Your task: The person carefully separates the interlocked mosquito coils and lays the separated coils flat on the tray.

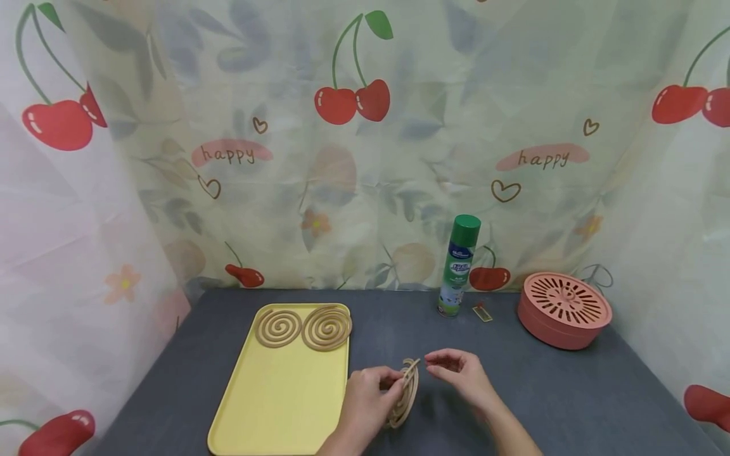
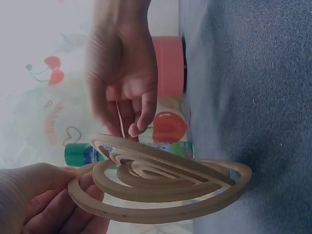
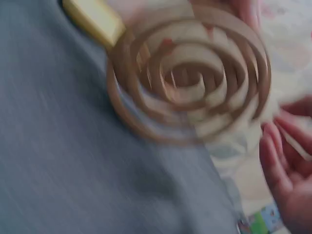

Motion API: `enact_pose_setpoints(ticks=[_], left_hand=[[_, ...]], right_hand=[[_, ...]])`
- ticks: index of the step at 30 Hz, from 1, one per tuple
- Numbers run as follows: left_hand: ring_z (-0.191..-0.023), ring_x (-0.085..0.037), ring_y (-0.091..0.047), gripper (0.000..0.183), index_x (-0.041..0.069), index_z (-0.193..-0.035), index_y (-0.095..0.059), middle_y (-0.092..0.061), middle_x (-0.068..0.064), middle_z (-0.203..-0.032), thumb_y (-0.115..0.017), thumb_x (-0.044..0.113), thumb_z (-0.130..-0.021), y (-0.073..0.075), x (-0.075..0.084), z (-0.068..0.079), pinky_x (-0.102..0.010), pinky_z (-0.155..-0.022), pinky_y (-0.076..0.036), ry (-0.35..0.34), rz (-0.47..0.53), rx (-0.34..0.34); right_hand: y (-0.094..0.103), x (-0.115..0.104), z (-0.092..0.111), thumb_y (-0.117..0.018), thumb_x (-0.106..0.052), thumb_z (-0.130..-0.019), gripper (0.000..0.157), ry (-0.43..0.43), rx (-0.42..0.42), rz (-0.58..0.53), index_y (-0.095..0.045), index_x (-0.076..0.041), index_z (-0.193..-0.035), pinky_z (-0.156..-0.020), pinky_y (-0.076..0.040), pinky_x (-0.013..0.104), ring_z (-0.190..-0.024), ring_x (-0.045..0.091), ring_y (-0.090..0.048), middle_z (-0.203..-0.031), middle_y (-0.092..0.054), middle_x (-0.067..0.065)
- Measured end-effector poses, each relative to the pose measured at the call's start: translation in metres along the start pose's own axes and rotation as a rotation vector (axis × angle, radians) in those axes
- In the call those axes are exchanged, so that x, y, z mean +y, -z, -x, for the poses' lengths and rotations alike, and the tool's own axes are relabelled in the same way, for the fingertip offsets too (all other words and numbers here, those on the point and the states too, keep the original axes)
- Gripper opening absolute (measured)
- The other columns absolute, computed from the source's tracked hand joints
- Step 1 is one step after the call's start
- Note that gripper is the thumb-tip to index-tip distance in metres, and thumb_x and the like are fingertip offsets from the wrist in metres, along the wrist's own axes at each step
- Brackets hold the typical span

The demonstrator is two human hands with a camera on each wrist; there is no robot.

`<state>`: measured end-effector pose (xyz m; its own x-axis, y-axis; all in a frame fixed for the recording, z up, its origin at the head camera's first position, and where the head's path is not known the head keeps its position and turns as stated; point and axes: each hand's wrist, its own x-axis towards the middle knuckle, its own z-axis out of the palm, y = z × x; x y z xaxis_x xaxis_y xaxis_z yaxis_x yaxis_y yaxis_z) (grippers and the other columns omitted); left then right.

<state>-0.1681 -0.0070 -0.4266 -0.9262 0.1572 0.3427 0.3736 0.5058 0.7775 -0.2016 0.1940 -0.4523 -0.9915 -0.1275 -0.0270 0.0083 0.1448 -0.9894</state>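
My left hand (image 1: 367,399) pinches the edge of a tan mosquito coil (image 1: 406,396), which stands on edge over the dark cloth to the right of the tray. In the left wrist view the coil's rings (image 2: 156,212) splay apart, overlapping at a slant. Just right of the coil, my right hand (image 1: 463,375) has its fingers loosely bent, with a small gap to the coil's upper end. Blur softens the coil (image 3: 187,97) in the right wrist view. Two more flat coils, a left one (image 1: 278,328) and a right one (image 1: 327,328), lie on the yellow tray (image 1: 279,399).
Toward the back stands a green spray can (image 1: 459,266), with a small metal piece (image 1: 482,313) beside it. A round pink slotted box (image 1: 564,310) sits at the back right. Printed curtains (image 1: 365,171) border the dark-cloth table (image 1: 393,323).
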Motion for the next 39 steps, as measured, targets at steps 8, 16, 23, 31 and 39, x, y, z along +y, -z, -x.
enact_pose_setpoints(ticks=[8,16,23,31,39], left_hand=[[-0.062,0.001,-0.062,0.008,0.006,-0.081,-0.075,-0.071,0.000,-0.069,-0.069,0.011,-0.079,0.003,-0.005,-0.001,-0.015,-0.055,-0.047,-0.015,-0.010,-0.034],[-0.064,0.000,-0.063,0.007,0.007,-0.082,-0.075,-0.072,0.001,-0.070,-0.069,0.011,-0.079,0.005,-0.007,-0.001,-0.015,-0.057,-0.049,-0.036,-0.034,-0.050],[-0.064,0.001,-0.063,0.007,0.009,-0.082,-0.075,-0.072,0.002,-0.071,-0.070,0.013,-0.080,0.007,-0.007,0.000,-0.016,-0.057,-0.048,-0.018,-0.025,-0.065],[-0.065,0.001,-0.063,0.006,0.011,-0.081,-0.075,-0.072,0.002,-0.071,-0.069,0.012,-0.080,0.006,-0.006,0.002,-0.015,-0.057,-0.047,-0.065,-0.040,-0.042],[-0.064,0.001,-0.063,0.006,0.010,-0.079,-0.075,-0.072,0.001,-0.070,-0.069,0.011,-0.079,0.005,-0.007,0.001,-0.015,-0.056,-0.046,-0.080,-0.055,-0.019]], right_hand=[[0.022,0.000,-0.035,-0.065,-0.006,-0.084,0.034,0.278,-0.387,0.254,-0.059,0.008,-0.115,-0.075,-0.050,0.023,-0.087,0.016,-0.058,-0.111,-0.057,0.027],[0.018,-0.004,-0.051,-0.068,-0.012,-0.083,0.036,0.334,-0.567,0.281,-0.062,0.007,-0.112,-0.078,-0.050,0.024,-0.090,0.004,-0.058,-0.117,-0.057,0.029],[0.016,-0.005,-0.052,-0.067,-0.014,-0.084,0.037,0.318,-0.608,0.259,-0.062,0.007,-0.114,-0.080,-0.050,0.024,-0.093,0.002,-0.059,-0.117,-0.057,0.033],[0.017,-0.003,-0.048,-0.068,-0.012,-0.083,0.026,0.302,-0.546,0.299,-0.066,0.006,-0.102,-0.071,-0.051,0.025,-0.077,0.003,-0.059,-0.095,-0.068,0.017],[0.014,0.000,-0.044,-0.070,-0.013,-0.081,0.015,0.280,-0.448,0.324,-0.068,-0.001,-0.091,-0.067,-0.050,0.024,-0.071,0.004,-0.058,-0.085,-0.067,0.003]])
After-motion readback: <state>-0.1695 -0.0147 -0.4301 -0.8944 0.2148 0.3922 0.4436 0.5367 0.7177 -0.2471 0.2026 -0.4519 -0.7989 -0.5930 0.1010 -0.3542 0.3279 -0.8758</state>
